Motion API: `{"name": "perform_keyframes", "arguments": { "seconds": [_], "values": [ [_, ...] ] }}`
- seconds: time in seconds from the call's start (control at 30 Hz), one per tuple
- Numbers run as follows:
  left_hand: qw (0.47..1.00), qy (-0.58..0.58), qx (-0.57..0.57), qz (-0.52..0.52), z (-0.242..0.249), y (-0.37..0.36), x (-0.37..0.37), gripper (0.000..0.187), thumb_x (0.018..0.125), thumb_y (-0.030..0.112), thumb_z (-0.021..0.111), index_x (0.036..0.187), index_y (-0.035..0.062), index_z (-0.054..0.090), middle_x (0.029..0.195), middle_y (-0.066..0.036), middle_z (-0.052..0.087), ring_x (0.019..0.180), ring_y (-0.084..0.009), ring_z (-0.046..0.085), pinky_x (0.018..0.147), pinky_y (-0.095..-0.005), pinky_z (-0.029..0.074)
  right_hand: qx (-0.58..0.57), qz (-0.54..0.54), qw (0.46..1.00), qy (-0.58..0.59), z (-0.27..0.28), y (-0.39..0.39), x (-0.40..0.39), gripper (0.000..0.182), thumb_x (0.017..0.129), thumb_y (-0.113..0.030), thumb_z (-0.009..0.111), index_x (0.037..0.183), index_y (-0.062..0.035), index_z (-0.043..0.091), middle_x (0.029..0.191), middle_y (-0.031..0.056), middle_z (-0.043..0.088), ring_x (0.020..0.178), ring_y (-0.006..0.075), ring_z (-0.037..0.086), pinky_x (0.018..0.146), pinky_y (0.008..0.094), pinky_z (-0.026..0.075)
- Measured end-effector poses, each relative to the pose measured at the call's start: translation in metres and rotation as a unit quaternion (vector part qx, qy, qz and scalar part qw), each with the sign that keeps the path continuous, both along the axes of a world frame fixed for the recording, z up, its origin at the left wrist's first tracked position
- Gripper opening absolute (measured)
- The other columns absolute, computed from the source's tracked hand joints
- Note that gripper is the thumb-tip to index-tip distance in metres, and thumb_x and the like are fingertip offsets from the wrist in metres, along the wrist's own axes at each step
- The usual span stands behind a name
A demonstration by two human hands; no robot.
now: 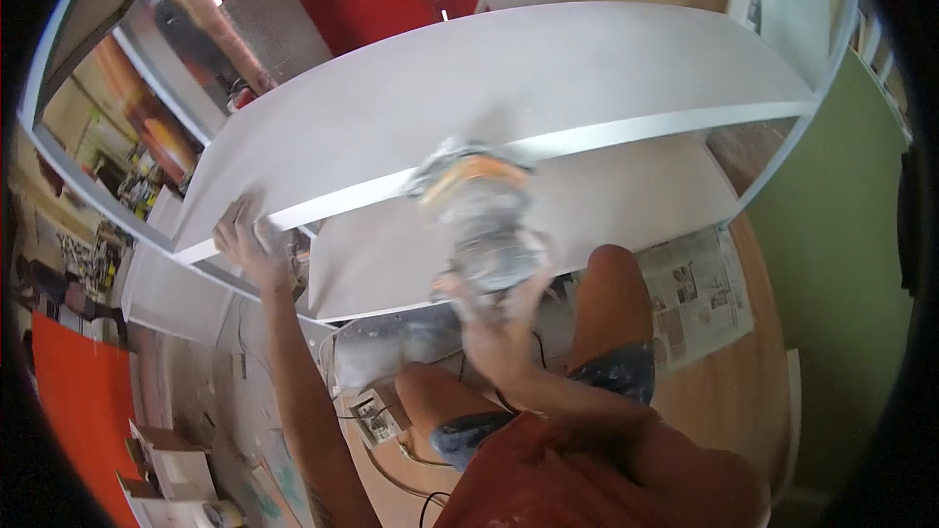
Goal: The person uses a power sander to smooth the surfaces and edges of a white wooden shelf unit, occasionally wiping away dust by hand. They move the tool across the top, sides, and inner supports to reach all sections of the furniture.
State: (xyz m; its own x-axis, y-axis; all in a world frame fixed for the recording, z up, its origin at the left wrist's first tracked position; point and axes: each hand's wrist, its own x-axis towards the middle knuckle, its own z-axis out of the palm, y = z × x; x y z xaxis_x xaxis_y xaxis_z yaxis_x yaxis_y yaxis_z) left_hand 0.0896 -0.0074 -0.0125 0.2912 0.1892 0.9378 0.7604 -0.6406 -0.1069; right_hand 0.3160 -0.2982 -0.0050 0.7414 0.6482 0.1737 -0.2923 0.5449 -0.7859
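A white shelf unit (430,78) spans the view in front of me, its upper board's front edge running across the middle. My right hand (504,308) is closed around the rear of a dusty sander (484,220) with an orange band. Motion blurs both hand and tool. The sander's head lies at the front edge of the upper board, over the lower shelf board (577,225). At the left end of that front edge, my left hand (249,240) is closed over the board, fingers on top. A small pale patch beside its thumb is too blurred to name.
Newspaper (699,288) lies on the wooden floor to the right. A power strip (377,418) and cables (391,474) lie between my legs and the unit. A green panel (822,284) stands at the right, and an orange panel (88,411) at the left.
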Motion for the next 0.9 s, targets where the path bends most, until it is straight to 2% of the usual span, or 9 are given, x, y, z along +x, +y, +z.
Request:
{"name": "perform_keyframes", "arguments": {
  "seconds": [0.07, 0.13, 0.2, 0.27, 0.43, 0.57, 0.67, 0.8, 0.9],
  "values": [
    [1.000, -0.004, 0.007, -0.012, 0.000, 0.000, -0.001, 0.050, 0.108, 0.047, 0.047, 0.128, 0.0049, 0.067, 0.129, -0.015, 0.067, 0.121, -0.0376, 0.059, 0.107, -0.0531, 0.038, -0.009, 0.011, 1.000, -0.014, -0.012, 0.012, -0.013, 0.083, 0.087, -0.001, 0.081, 0.150, -0.0075, 0.028, 0.143, 0.0196, 0.038, 0.124, 0.0299, 0.053, 0.108, 0.0445, 0.047],
    [1.000, -0.007, 0.024, 0.018, 0.002, -0.002, -0.002, 0.053, 0.112, 0.048, 0.040, 0.126, 0.0044, 0.066, 0.127, -0.014, 0.068, 0.119, -0.0368, 0.062, 0.106, -0.0530, 0.041, -0.024, -0.095, 0.957, -0.272, -0.017, 0.021, -0.012, 0.087, 0.088, 0.006, 0.078, 0.153, -0.0125, 0.023, 0.137, 0.0173, 0.045, 0.118, 0.0242, 0.056, 0.098, 0.0351, 0.052],
    [1.000, -0.008, 0.017, 0.016, 0.002, 0.000, -0.005, 0.054, 0.111, 0.050, 0.041, 0.126, 0.0035, 0.066, 0.127, -0.015, 0.068, 0.120, -0.0378, 0.061, 0.106, -0.0534, 0.042, 0.000, -0.078, 0.965, -0.250, -0.014, 0.015, -0.006, 0.090, 0.085, 0.007, 0.080, 0.153, -0.0131, 0.024, 0.144, 0.0200, 0.038, 0.130, 0.0254, 0.047, 0.103, 0.0385, 0.049],
    [1.000, -0.007, 0.009, 0.013, 0.001, -0.002, -0.005, 0.056, 0.108, 0.053, 0.047, 0.128, 0.0030, 0.065, 0.129, -0.015, 0.067, 0.121, -0.0382, 0.060, 0.107, -0.0533, 0.041, -0.002, 0.068, 0.997, 0.035, 0.002, -0.005, 0.007, 0.087, 0.088, 0.001, 0.079, 0.155, -0.0125, 0.024, 0.145, 0.0192, 0.037, 0.134, 0.0253, 0.043, 0.107, 0.0409, 0.046],
    [0.999, -0.014, 0.029, 0.009, 0.003, -0.006, 0.001, 0.058, 0.103, 0.053, 0.057, 0.128, 0.0027, 0.066, 0.129, -0.016, 0.067, 0.122, -0.0384, 0.060, 0.109, -0.0530, 0.039, -0.064, -0.137, 0.965, -0.213, -0.027, -0.032, 0.098, 0.079, 0.098, -0.012, 0.070, 0.161, -0.0102, 0.023, 0.138, 0.0169, 0.047, 0.124, 0.0266, 0.051, 0.111, 0.0400, 0.042],
    [0.998, -0.053, 0.015, 0.010, 0.004, -0.008, 0.008, 0.055, 0.100, 0.052, 0.059, 0.122, 0.0029, 0.069, 0.123, -0.015, 0.069, 0.117, -0.0370, 0.061, 0.106, -0.0505, 0.041, 0.036, -0.103, 0.993, 0.053, 0.016, -0.069, 0.147, 0.074, 0.100, -0.012, 0.068, 0.162, -0.0108, 0.028, 0.144, 0.0125, 0.048, 0.127, 0.0257, 0.052, 0.109, 0.0398, 0.045],
    [0.996, -0.077, -0.029, 0.035, -0.003, 0.006, 0.004, 0.049, 0.100, 0.051, 0.058, 0.116, 0.0058, 0.071, 0.120, -0.012, 0.071, 0.113, -0.0345, 0.061, 0.105, -0.0478, 0.040, -0.039, -0.186, 0.981, 0.030, 0.001, -0.084, 0.202, 0.076, 0.101, -0.013, 0.067, 0.165, -0.0127, 0.025, 0.144, 0.0116, 0.050, 0.129, 0.0238, 0.053, 0.107, 0.0419, 0.048],
    [0.993, -0.088, -0.054, 0.063, 0.005, -0.012, 0.032, 0.046, 0.100, 0.050, 0.055, 0.111, 0.0084, 0.072, 0.117, -0.009, 0.071, 0.111, -0.0330, 0.061, 0.104, -0.0473, 0.040, 0.027, -0.132, 0.988, 0.071, 0.024, -0.091, 0.198, 0.077, 0.100, -0.012, 0.067, 0.165, -0.0115, 0.025, 0.141, 0.0117, 0.052, 0.125, 0.0222, 0.056, 0.104, 0.0408, 0.050],
    [0.998, -0.037, -0.025, 0.044, 0.015, -0.045, 0.067, 0.043, 0.086, 0.046, 0.076, 0.110, 0.0096, 0.073, 0.115, -0.008, 0.070, 0.113, -0.0337, 0.060, 0.112, -0.0548, 0.035, 0.009, -0.098, 0.994, 0.038, 0.010, -0.077, 0.161, 0.068, 0.101, -0.012, 0.066, 0.158, -0.0075, 0.030, 0.133, 0.0123, 0.054, 0.113, 0.0211, 0.061, 0.095, 0.0385, 0.054]
  ]
}}
